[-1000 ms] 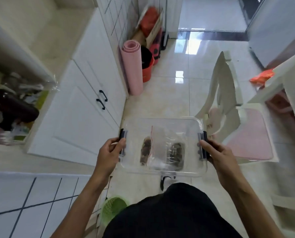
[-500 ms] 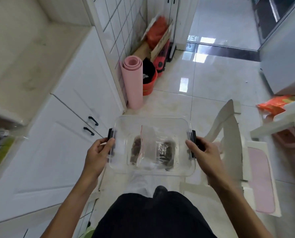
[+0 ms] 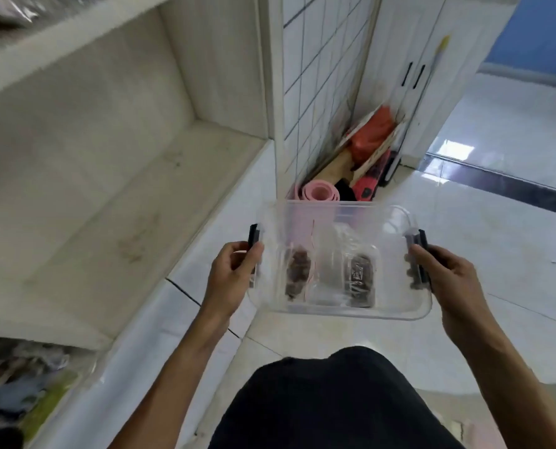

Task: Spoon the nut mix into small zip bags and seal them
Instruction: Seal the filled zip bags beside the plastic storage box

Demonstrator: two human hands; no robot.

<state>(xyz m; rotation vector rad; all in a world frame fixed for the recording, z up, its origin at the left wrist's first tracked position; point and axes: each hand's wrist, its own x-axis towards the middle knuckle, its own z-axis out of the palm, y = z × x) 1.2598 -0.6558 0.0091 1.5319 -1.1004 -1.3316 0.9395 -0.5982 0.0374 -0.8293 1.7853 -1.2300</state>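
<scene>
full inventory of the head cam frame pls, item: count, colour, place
clear plastic container: 1, transparent with black side clips, held over the floor, centre
zip bags of nut mix: 2 with dark contents, inside the container; any further bags too blurred to tell
open shelf: 1, whitish, left
rolled mat: 1, pink, floor by the tiled wall, behind the container
red and orange items: several, leaning in the corner; exact count unclear
cabinet doors: white, black handles, top right
bagged clutter: mixed colours, bottom left
left hand: grips the container's left end
right hand: grips the container's right end
</scene>
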